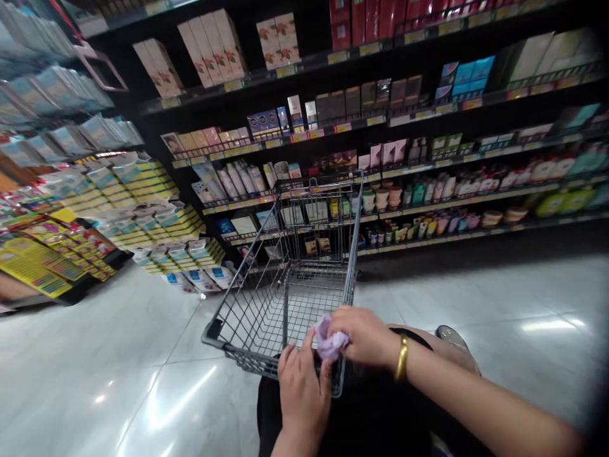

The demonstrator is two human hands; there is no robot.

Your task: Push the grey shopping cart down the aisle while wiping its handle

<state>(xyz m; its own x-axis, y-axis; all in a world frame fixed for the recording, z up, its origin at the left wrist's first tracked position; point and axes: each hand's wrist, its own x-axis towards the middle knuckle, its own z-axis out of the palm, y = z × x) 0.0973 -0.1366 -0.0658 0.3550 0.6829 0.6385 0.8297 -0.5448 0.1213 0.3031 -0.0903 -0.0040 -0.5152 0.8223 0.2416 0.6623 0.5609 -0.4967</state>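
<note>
A crumpled light-purple cloth is pinched in the fingers of my right hand, which has a gold bangle on its wrist. My left hand is beside the cloth, fingers stretched and apart, with the index fingertip and thumb close to its edge. I cannot tell whether they press on it. Both hands are over the near end of a grey metal shopping cart. No goods show in its wire basket. Part of the near rim is hidden behind my hands.
Shelves of boxes, bottles and tubes stand behind the cart. To the left are stacked yellow-and-white packs and hanging light-blue packs. Glossy grey floor surrounds the cart. A shoe shows at right.
</note>
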